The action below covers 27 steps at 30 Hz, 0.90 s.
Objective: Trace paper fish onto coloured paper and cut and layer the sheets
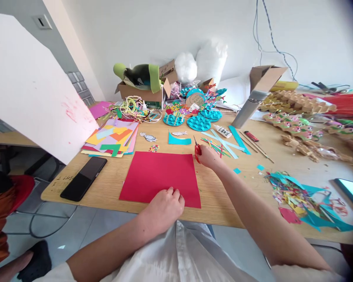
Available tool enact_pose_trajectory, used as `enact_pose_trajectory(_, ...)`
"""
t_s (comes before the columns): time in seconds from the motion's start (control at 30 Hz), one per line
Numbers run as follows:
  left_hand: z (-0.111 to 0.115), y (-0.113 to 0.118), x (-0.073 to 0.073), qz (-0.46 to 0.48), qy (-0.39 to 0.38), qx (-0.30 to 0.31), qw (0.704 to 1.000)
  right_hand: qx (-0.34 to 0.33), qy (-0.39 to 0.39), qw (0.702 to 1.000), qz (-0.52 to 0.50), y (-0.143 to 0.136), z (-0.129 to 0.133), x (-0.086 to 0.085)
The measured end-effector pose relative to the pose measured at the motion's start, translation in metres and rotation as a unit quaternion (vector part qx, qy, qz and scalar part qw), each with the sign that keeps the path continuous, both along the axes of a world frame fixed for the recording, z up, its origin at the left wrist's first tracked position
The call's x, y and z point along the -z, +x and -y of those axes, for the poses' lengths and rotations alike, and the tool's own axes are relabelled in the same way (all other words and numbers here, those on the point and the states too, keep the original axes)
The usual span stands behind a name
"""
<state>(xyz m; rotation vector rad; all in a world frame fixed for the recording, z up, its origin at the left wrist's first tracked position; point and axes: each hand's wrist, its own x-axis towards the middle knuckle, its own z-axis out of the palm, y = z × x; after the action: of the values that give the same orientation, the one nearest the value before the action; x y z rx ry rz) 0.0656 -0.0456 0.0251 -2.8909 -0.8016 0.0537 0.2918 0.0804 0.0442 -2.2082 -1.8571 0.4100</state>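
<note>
My right hand (209, 157) grips scissors (197, 150), blades pointing away | paper (160, 171) just left | my left hand (167, 204) on paper, grip: can't tell

Single view, head-worn camera. Position: above the near edge of the table (211, 197), with the wearer's shirt (164, 260) filling bottom centre. Axis: forward and down, across the surface to the wall (164, 31) behind its far edge. Range: close at the near edge, where the left hand (166, 205) lies nearer the lens than the right hand (207, 156). Field wide: includes near-left corner and floor (88, 229); surface runs out at right. Dark curve clips upper-right frame.
</note>
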Motion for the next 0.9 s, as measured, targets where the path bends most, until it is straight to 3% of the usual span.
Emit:
enact_pose_trajectory(0.17, 0.002, -0.003, 0.003, 0.022, -0.003, -0.001, 1.0, -0.018, -0.013, 1.0, 0.0, -0.009, -0.02, 0.007)
enact_pose_trajectory(0.33, 0.002, -0.006, 0.006, 0.062, -0.029, -0.014, 0.998, -0.058, 0.01, 0.997, -0.052, -0.008, -0.021, 0.007)
enact_pose_trajectory(0.47, 0.008, -0.015, -0.001, 0.238, -0.091, -0.029, 0.967, -0.099, 0.034, 0.986, -0.128, -0.007, -0.015, -0.009)
enact_pose_trajectory(0.57, 0.018, -0.028, -0.014, 0.378, -0.25, -0.049, 0.89, -0.13, 0.039, 0.971, -0.196, -0.008, -0.009, -0.031)
enact_pose_trajectory(0.63, 0.023, -0.037, -0.021, 0.392, -0.392, -0.059, 0.83, -0.147, 0.047, 0.953, -0.261, -0.011, -0.005, -0.048)
enact_pose_trajectory(0.73, 0.027, -0.043, -0.022, 0.358, -0.577, -0.086, 0.729, -0.175, 0.074, 0.872, -0.452, -0.024, 0.0, -0.071)
enact_pose_trajectory(0.8, 0.027, -0.04, -0.015, 0.364, -0.673, -0.103, 0.636, -0.181, 0.083, 0.819, -0.538, -0.036, 0.003, -0.084)
enact_pose_trajectory(0.9, 0.027, -0.032, 0.001, 0.44, -0.762, -0.103, 0.464, -0.194, 0.077, 0.767, -0.607, -0.055, 0.01, -0.102)
